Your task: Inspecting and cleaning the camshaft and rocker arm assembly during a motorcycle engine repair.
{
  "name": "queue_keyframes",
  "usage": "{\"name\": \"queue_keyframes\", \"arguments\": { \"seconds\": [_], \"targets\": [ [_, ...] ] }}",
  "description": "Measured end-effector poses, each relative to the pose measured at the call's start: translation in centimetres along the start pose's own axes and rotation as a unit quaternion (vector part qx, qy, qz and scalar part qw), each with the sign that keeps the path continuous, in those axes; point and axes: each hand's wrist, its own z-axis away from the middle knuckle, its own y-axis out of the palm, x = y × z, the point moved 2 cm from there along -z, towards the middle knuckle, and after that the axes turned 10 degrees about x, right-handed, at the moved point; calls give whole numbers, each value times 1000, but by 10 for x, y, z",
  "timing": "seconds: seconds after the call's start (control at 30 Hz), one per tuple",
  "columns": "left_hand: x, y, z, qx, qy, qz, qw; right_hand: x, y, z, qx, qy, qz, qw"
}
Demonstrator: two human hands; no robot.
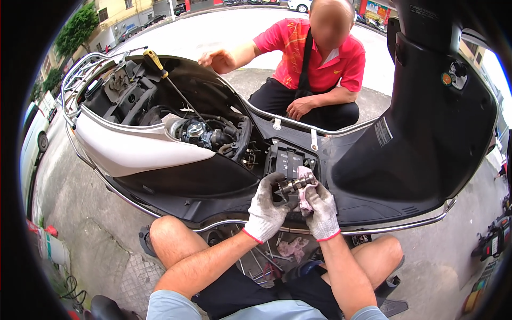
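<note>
Head view is showing the gloved left hand (264,213) gripping one end of a metal shaft (293,185), its fingers clamped on it, while the gloved right hand (322,208) is clamping a pink cloth (304,205) around the other end. That shaft is hanging between the hands, just in front of a black box (288,159) in the scooter (397,165). Wiping seems to be under way; how much is left, I cannot tell. Opening up looks done, as the engine (196,129) is lying uncovered, and closing it is not yet done. Counting outward, I am seeing one shaft, one cloth in hand, a second cloth (293,249) lying on the ground, one scooter and one yellow-handled screwdriver (153,61) leaning into the engine space. Several hand tools (257,262) are lying below, too overlapped for an exact count. One co-worker (330,58) in a red shirt is crouching opposite.
</note>
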Motion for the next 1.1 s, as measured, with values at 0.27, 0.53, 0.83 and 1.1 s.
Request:
{"name": "queue_keyframes", "arguments": {
  "seconds": [0.27, 0.53, 0.83, 1.1],
  "targets": [
    [5, -1, -4, -14, 178, -54, 982, -6, -12, -2, 19, -19, -25, 999],
    [0, -14, -9, 160, -24, 30, 986, -1, -42, -8, 51, 2, 0, 999],
    [0, -12, -4, 318, -222, 414, 824, 14, -33, -5, 107, 39, 28, 993],
    [11, -5, -10, 196, -126, 206, 950, -10, -34, -7, 33, 7, -65, 997]
  ]
}}
